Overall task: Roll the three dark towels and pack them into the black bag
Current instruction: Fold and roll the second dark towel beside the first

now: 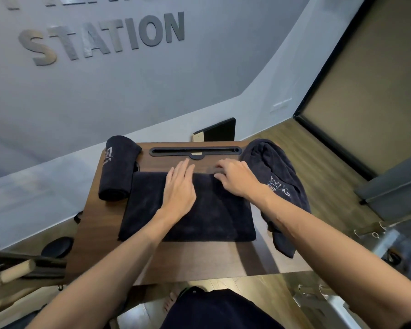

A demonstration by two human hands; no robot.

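i've got my left hand [179,186] flat and my right hand [235,178] curling the folded towel [188,210]'s far edge (blurry); an uneven start could roll it crooked.

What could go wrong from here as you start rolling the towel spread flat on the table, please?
1. The loose towel hangs over the table's right edge; a nudge from the right forearm may pull it off.
2. The left hand lies flat while the right hand curls at the flat towel's far edge, so the roll may start crooked.
3. The rolled towel sits against the flat one and could get shoved.
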